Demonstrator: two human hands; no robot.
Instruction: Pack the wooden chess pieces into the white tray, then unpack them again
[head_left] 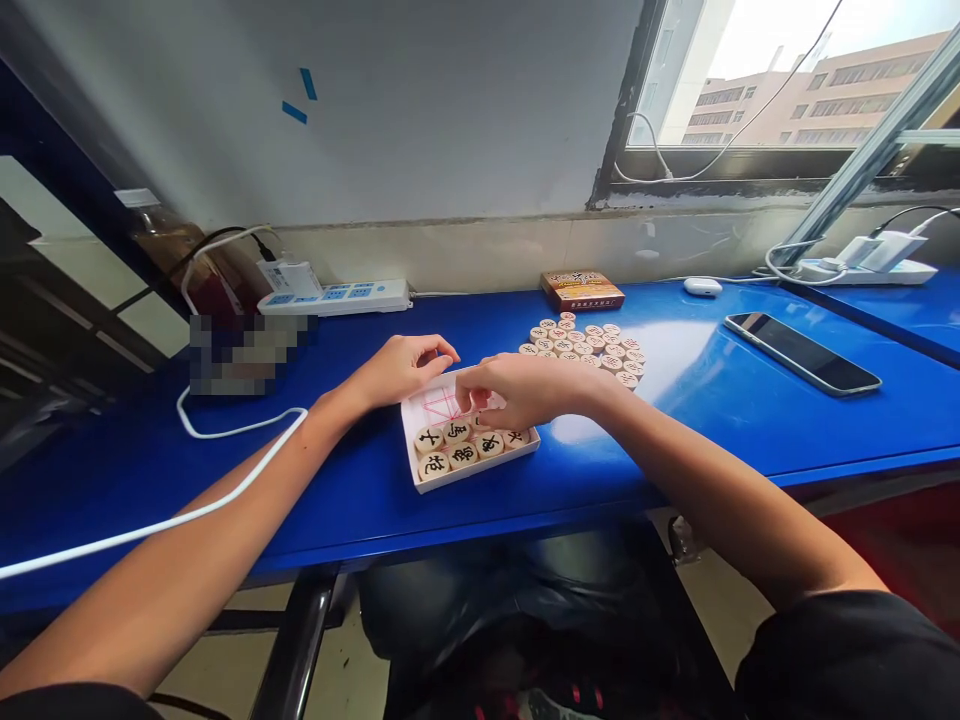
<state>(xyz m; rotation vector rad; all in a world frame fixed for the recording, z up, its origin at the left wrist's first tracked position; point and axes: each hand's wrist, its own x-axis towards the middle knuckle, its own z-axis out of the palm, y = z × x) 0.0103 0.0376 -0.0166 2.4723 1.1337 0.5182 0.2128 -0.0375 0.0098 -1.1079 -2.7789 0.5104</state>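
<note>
A shallow white box (411, 440) lies on the blue desk in front of me, with several round wooden chess discs (459, 447) with black characters set in rows in its near half. Red lines show on the paper in its far half. My left hand (401, 368) rests at the box's far left corner, fingers curled against its edge. My right hand (525, 390) hovers over the box, fingertips pinched together on something I cannot make out. A pile of several more wooden discs (589, 345) lies just beyond my right hand.
A brown lid or box (582, 290) sits behind the pile. A phone (801, 352) lies to the right, a white earbud case (703, 287) beyond it. A power strip (337, 297) and a white cable (225, 432) lie at left. A second strip (862, 268) is at far right.
</note>
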